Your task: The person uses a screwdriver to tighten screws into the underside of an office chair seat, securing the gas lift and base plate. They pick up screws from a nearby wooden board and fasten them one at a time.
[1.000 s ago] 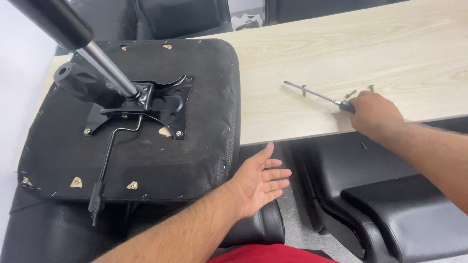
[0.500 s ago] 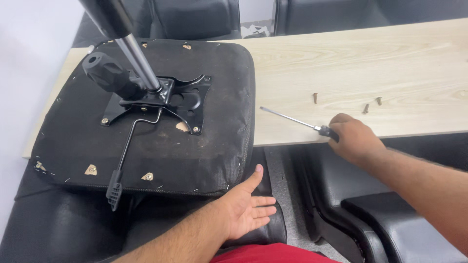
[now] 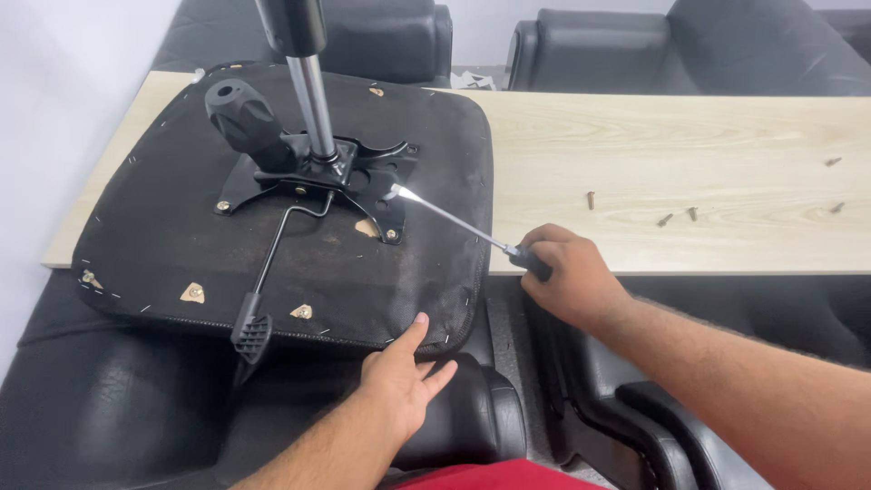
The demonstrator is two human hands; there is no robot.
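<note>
An upturned black chair seat (image 3: 181,245) lies on the left end of a pale wooden table (image 3: 689,163). A black metal mechanism plate (image 3: 318,177) with a chrome gas column (image 3: 313,100) and a lever (image 3: 272,263) is fixed to its underside. My right hand (image 3: 567,277) grips a screwdriver (image 3: 454,220) by its handle. Its tip rests at the plate's right corner. My left hand (image 3: 399,381) is open, thumb touching the seat's near edge.
Several loose screws (image 3: 676,216) lie on the table to the right of the seat. Black leather chairs (image 3: 635,45) stand behind the table, and more black chairs (image 3: 118,417) sit under its near side. A white wall runs along the left.
My right hand has carried the screwdriver left from the table's bare part to the mechanism plate. My left hand has shifted up to the seat's near edge. The view has moved closer.
</note>
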